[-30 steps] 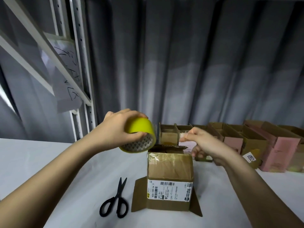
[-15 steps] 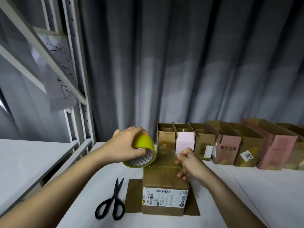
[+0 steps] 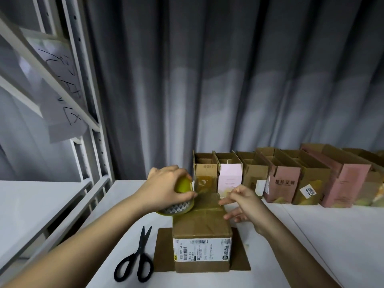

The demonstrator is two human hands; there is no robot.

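Toward the near edge of the white bench, the cardboard box stood on a flat cardboard sheet, its long axis running away from you toward the row of open cartons along the far edge. Your left hand gripped the yellow tape roll over the box's far left corner. The pulled strip stretched from the roll to the lid's far end, so your right hand, fingers straight, spread and holding nothing at the far right edge, was nearer to press it down. Black scissors lay closed left of the box, clear of both hands.
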